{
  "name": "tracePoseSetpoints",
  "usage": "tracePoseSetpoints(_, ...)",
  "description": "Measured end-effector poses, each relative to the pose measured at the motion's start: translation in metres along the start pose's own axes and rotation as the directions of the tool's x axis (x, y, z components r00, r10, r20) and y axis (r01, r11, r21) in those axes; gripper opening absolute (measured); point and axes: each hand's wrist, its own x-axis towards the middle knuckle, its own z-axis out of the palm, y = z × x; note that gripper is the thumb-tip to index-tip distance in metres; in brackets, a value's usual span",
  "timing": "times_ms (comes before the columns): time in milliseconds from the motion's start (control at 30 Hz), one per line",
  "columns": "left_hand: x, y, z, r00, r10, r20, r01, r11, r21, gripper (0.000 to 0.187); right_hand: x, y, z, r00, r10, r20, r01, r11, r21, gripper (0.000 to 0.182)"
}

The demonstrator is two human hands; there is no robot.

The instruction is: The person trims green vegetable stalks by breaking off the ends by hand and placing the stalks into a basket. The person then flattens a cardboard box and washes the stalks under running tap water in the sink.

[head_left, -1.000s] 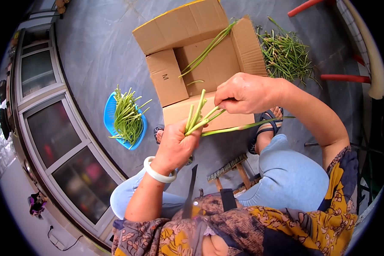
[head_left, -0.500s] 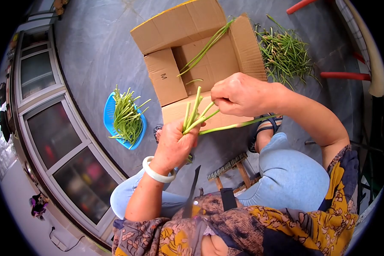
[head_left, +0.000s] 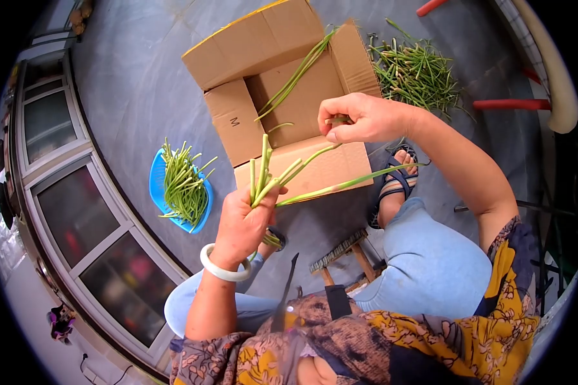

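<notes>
While left hand (head_left: pixel 241 224) grips green stems (head_left: pixel 264 172), right hand (head_left: pixel 366 119) pinches short stem piece (head_left: pixel 339 120); carton flap (head_left: pixel 228 131) reads "M".

"M" on cardbd box (head_left: pixel 234 122).

Slender green garlic scapes (head_left: pixel 263 176) fan upward from the left hand (head_left: pixel 241 221), blunt ends raised; one long scape (head_left: pixel 340 186) slants right to a thin tip. Short green pieces (head_left: pixel 338 120) sit in the right hand (head_left: pixel 359 119). More scapes fill a blue basket (head_left: pixel 157 179), cross the cardboard box (head_left: pixel 321 83) and lie heaped (head_left: pixel 417 74) on the floor (head_left: pixel 141 70).
</notes>
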Motion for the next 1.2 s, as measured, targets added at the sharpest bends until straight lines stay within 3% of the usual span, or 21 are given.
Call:
tracePoseSetpoints(100, 0.0, -0.001, -0.006, 1.0, 0.017, -0.016, -0.018, 0.999, -0.032, 0.03, -0.001, 0.006, -0.003, 0.994, -0.018, 0.106, 0.024, 0.998, -0.057, 0.037)
tracePoseSetpoints(200, 0.001, 0.0, -0.006, 0.999, 0.032, -0.028, -0.033, 0.999, -0.029, 0.031, -0.004, 0.002, -0.002, 0.981, 0.075, 0.18, -0.066, 0.996, -0.051, 0.036)
tracePoseSetpoints(233, 0.001, 0.0, -0.005, 0.999, 0.037, -0.029, -0.037, 0.999, -0.025, 0.031, -0.005, 0.002, 0.001, 0.991, 0.013, 0.134, -0.011, 1.0, -0.013, 0.031)
tracePoseSetpoints(333, 0.001, -0.001, -0.004, 0.999, 0.036, -0.037, -0.037, 0.999, -0.015, 0.031, -0.005, -0.002, 0.003, 0.987, 0.032, 0.16, -0.023, 0.998, -0.057, 0.021)
tracePoseSetpoints(567, 0.001, -0.006, -0.002, 0.999, 0.037, -0.029, -0.036, 0.999, 0.041, 0.029, -0.003, -0.005, 0.015, 0.995, -0.062, -0.076, 0.047, 0.982, -0.184, 0.02)
tracePoseSetpoints(733, -0.003, -0.013, 0.013, 0.989, 0.141, -0.042, -0.136, 0.985, 0.105, 0.024, 0.013, 0.015, 0.041, 0.905, -0.232, -0.357, 0.099, 0.93, -0.354, 0.015)
tracePoseSetpoints(833, -0.006, -0.012, 0.017, 0.99, 0.142, -0.027, -0.137, 0.981, 0.138, 0.022, 0.025, 0.031, 0.046, 0.86, -0.216, -0.463, 0.05, 0.937, -0.345, 0.015)
tracePoseSetpoints(933, -0.007, -0.02, 0.016, 0.983, 0.163, -0.081, -0.146, 0.972, 0.184, 0.022, 0.021, 0.036, 0.02, 0.868, -0.077, -0.49, 0.036, 0.995, -0.092, 0.016)
tracePoseSetpoints(967, -0.004, -0.024, 0.01, 0.991, 0.097, -0.096, -0.073, 0.972, 0.222, 0.024, 0.015, 0.031, 0.013, 0.908, -0.043, -0.416, 0.037, 0.999, -0.023, 0.017)
tracePoseSetpoints(1067, 0.0, -0.015, 0.002, 0.986, 0.075, -0.151, -0.066, 0.996, 0.062, 0.028, 0.004, 0.016, 0.014, 0.987, 0.05, -0.15, -0.003, 0.953, 0.302, 0.015)
tracePoseSetpoints(1200, 0.002, -0.013, 0.0, 0.97, 0.146, -0.194, -0.121, 0.983, 0.138, 0.026, -0.002, 0.004, 0.028, 0.984, 0.055, 0.167, -0.115, 0.921, 0.373, 0.022)
